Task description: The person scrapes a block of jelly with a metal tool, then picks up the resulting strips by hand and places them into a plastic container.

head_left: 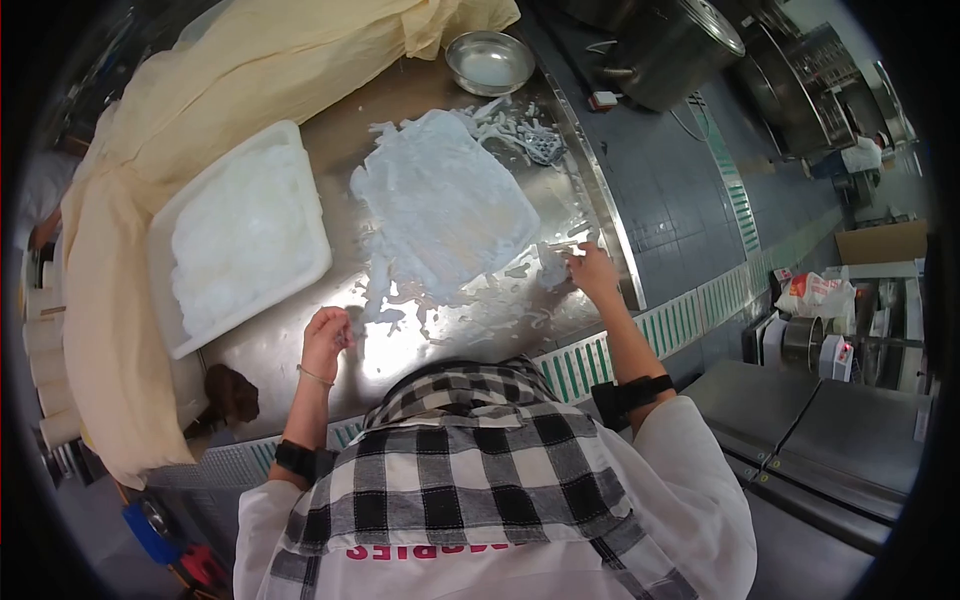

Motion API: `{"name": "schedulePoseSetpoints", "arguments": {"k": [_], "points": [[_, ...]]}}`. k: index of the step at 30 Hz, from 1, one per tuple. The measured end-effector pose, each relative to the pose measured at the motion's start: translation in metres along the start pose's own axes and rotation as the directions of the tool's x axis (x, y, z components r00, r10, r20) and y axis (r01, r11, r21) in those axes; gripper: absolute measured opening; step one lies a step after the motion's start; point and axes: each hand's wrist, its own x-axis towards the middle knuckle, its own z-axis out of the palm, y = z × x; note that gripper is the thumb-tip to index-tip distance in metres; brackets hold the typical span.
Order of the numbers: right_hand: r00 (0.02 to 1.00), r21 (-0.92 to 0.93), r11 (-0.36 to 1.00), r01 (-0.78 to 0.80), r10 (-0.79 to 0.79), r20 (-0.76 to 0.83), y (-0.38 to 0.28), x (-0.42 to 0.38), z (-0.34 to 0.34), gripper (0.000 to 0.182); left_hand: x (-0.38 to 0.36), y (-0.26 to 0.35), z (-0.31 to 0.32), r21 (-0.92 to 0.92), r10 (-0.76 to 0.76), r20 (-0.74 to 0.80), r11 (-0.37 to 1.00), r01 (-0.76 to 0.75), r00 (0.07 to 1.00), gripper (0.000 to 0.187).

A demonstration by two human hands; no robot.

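A broad, wet whitish slab [445, 195] with ragged edges lies flat on the steel table [260, 345]. At its right, my right hand [593, 270] is closed in a pinch on a thin whitish scrap [553, 264] stuck to the metal. My left hand [325, 335] hovers near the table's front, left of the slab's lower corner. Its fingers are curled together, and what they hold, if anything, is hidden. A heap of whitish strips and bits [530, 138] sits at the slab's far right corner.
A white tray [318, 225] full of white material stands at the left. Behind it drapes a cream cloth [250, 60]. A metal bowl [490, 63] rests at the far edge. A dark brown object [232, 393] lies near the left corner. A large pot [665, 55] stands beyond the table.
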Motion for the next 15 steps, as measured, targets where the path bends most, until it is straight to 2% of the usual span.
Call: {"name": "schedulePoseSetpoints", "arguments": {"k": [4, 6, 8, 9, 11, 12, 13, 14, 15], "points": [[0.997, 0.01, 0.997, 0.081, -0.081, -0.013, -0.011, 0.017, -0.014, 0.045, -0.002, -0.002, -0.002, 0.052, 0.007, -0.124, 0.999, -0.001, 0.992, 0.004], [0.982, 0.25, 0.95, 0.19, -0.181, -0.058, -0.031, 0.047, -0.021, 0.053, 0.0, -0.008, -0.005, 0.082, 0.023, -0.141, 0.997, -0.012, 0.99, 0.004], [0.98, 0.482, 0.856, 0.187, -0.126, -0.156, -0.035, 0.098, 0.002, 0.057, -0.003, -0.01, -0.004, 0.111, 0.038, -0.163, 0.994, -0.02, 0.986, 0.004], [0.979, 0.483, 0.854, 0.194, -0.135, -0.155, -0.041, 0.12, 0.009, 0.057, -0.006, -0.01, -0.001, 0.12, 0.045, -0.183, 0.992, -0.023, 0.982, 0.004], [0.862, 0.439, 0.814, 0.38, -0.14, -0.486, -0.055, 0.155, 0.017, 0.049, -0.01, -0.014, 0.001, 0.141, 0.057, -0.21, 0.99, -0.027, 0.976, 0.004], [0.863, 0.443, 0.81, 0.385, -0.146, -0.484, -0.062, 0.164, 0.015, 0.049, -0.012, -0.016, 0.002, 0.141, 0.06, -0.218, 0.99, -0.03, 0.974, 0.004], [0.965, 0.62, 0.746, 0.243, -0.122, -0.232, -0.067, 0.172, 0.011, 0.042, -0.015, -0.019, 0.003, 0.15, 0.065, -0.23, 0.988, -0.031, 0.971, 0.004], [0.991, 0.74, 0.67, 0.056, -0.128, 0.041, -0.07, 0.178, 0.008, 0.035, -0.017, -0.02, 0.004, 0.159, 0.069, -0.239, 0.987, -0.031, 0.968, 0.005], [0.99, 0.741, 0.669, 0.056, -0.132, 0.044, -0.075, 0.176, -0.004, 0.035, -0.019, -0.021, 0.004, 0.177, 0.079, -0.236, 0.983, -0.038, 0.968, 0.006]]}}
